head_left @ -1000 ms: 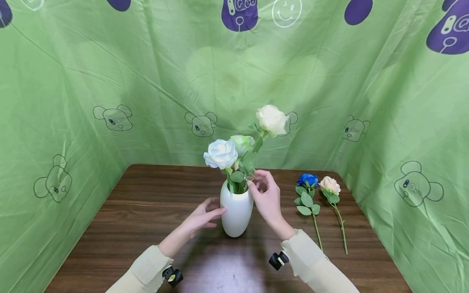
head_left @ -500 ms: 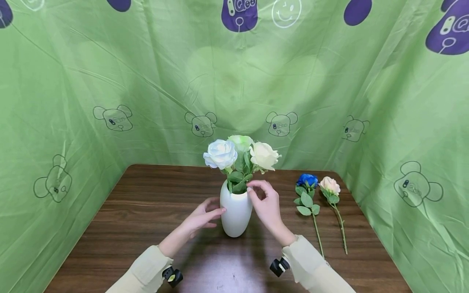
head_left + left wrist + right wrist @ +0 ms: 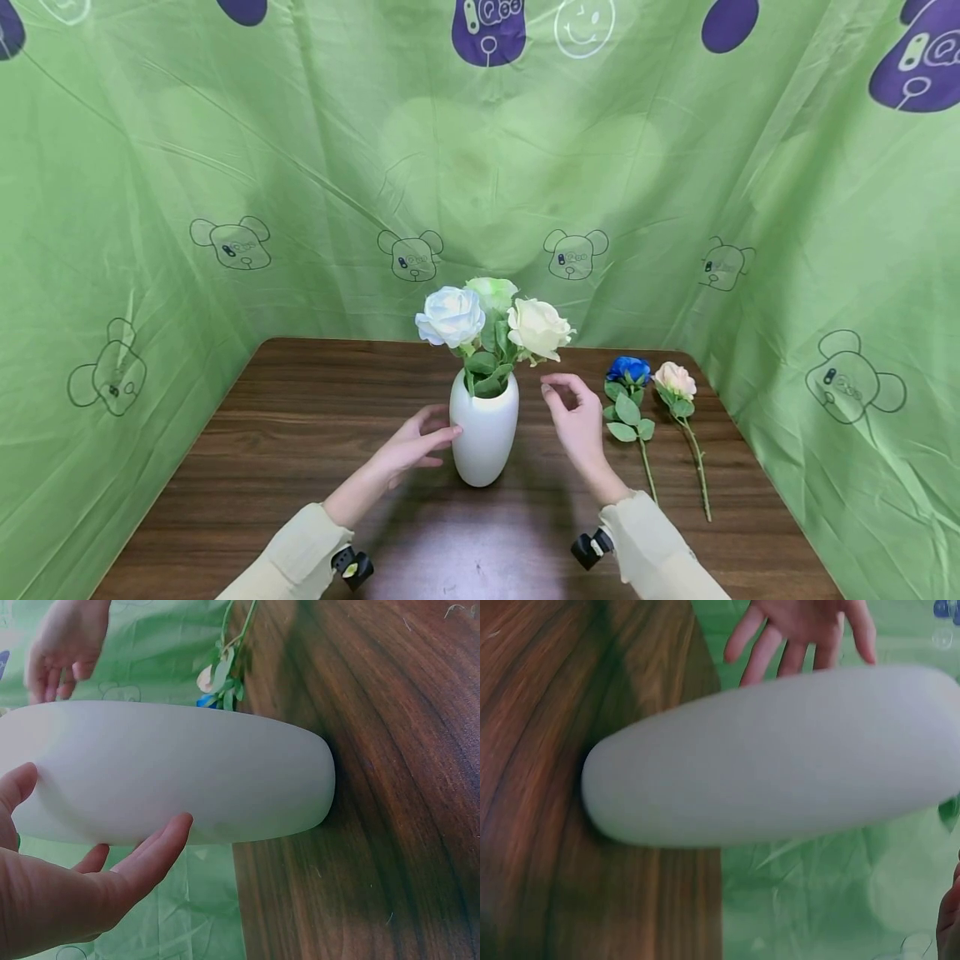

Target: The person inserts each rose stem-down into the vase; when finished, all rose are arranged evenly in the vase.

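White glossy oval vase (image 3: 483,437) upright at centre of the head view, on the dark wood-grain table (image 3: 315,417). Three artificial roses stand in it: pale blue (image 3: 451,317), pale green (image 3: 492,292) behind, cream (image 3: 538,328) at right.

Left hand (image 3: 411,446), left of the vase: fingers spread, thumb at its wall, steadying rather than gripping. Right hand (image 3: 577,421), right of centre: loosely curled, thumb near forefinger, holding nothing, apart from the vase.

Step, as I judge it: cream rose seated, right hand free. Adding another would call for a pinch on a stem at right of frame, where a deep-blue rose (image 3: 628,369) and a pale-pink rose (image 3: 676,380) lie.

Hidden: stem ends inside the vase; left fingertips' contact unclear. Right wrist view cuts its own hand to a sliver, lower right.
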Tool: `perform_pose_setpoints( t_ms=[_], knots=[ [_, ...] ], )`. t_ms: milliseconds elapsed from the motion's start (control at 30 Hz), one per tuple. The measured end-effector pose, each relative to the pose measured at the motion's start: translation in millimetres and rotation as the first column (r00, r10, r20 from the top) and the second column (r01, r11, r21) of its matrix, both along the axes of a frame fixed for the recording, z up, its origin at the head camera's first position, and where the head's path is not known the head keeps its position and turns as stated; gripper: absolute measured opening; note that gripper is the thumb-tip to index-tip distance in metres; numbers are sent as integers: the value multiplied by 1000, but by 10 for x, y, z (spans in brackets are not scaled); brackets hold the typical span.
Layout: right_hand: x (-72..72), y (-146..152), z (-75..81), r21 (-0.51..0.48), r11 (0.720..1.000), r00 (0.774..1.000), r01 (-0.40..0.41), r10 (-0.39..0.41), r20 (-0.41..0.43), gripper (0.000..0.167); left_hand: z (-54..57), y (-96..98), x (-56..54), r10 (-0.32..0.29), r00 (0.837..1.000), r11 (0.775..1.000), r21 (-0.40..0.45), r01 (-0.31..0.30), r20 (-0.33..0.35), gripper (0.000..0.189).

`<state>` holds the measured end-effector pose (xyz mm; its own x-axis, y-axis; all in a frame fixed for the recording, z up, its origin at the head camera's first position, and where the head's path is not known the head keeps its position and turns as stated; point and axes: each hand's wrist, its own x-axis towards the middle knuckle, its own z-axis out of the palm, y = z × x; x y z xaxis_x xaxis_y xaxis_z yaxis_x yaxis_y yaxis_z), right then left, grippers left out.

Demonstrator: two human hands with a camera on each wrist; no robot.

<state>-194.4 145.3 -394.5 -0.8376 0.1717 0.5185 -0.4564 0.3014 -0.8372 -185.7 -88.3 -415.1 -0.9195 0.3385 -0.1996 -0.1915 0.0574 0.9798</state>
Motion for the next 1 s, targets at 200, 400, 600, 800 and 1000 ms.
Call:
perform_pose_setpoints(
  t_ms=[200,400,600,800,1000],
  knots=[
    [-94,211,-186,-3,1000,998,23,-23,53,8,-2,-2,3,-3,1000,1000,-3,3,-7,57],
    [-254,476,-540,10,1000,989,29,-30,146,8,-203,-18,-110,2,1000,1000,0,-2,-3,60],
    [-380,725,-907,68,991,962,114,-127,241,11,-309,-21,-158,17,1000,1000,-10,-18,-8,61],
    [-391,940,-1125,125,973,938,195,-222,266,11,-312,-20,-153,18,1000,1000,-14,-18,-15,61],
    [-373,1146,-1291,215,942,902,257,-314,296,12,-306,-20,-153,17,1000,1000,-9,-17,-12,61]
  ],
)
